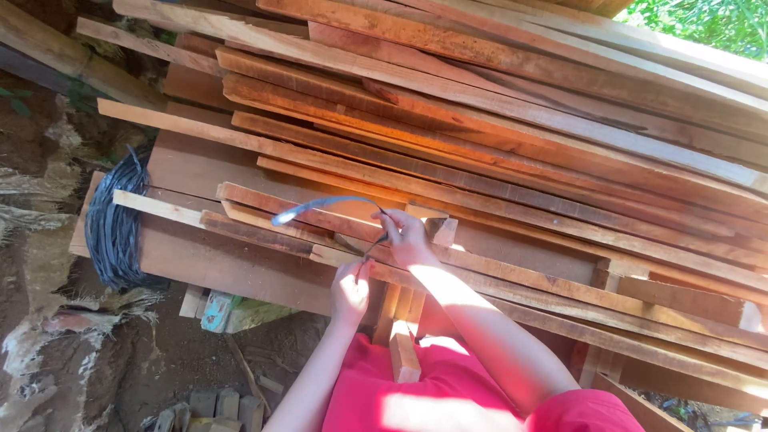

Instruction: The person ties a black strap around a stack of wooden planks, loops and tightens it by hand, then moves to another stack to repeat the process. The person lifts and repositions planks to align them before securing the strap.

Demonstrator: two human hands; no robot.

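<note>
While both hands pinch the dark strap [328,205], the right hand [406,236] holds its loop up and the left hand [350,290] grips its end just below, so it stays tight above the wood planks [496,160].

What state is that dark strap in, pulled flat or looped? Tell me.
Looped. The dark strap arcs up off the planks from the right hand, its free end lifted; the left hand grips below it.

Both bare forearms reach up and forward from the lower edge of the view, the left hand [350,290] closed in a pinch just below the right hand [406,238], whose fingers [390,218] curl shut.
</note>
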